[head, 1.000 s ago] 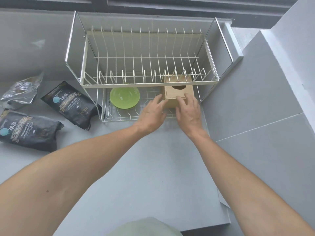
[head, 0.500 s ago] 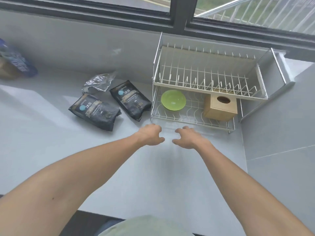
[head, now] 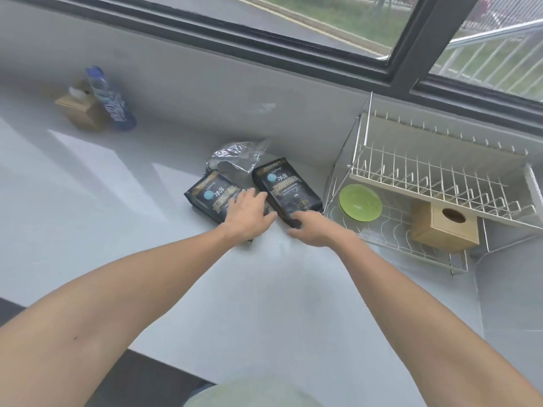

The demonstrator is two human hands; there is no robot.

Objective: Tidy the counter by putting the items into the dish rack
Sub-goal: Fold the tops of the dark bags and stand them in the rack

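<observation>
Coffee bags: two black ones flat on counter (head: 117, 230), just left of dish rack (head: 440, 183). Left hand (head: 246, 212) spread over left bag (head: 205, 198), right hand (head: 314, 230) loose at right bag (head: 285, 189) edge; neither clamped yet, prob. lining up grabs.

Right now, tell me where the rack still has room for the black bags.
Free: the whole upper tier, and the lower shelf's wire floor between the green bowl and the wooden box. Crowded: the lower shelf's ends, taken by bowl and box, and the counter beside the rack, where both bags lie.
</observation>
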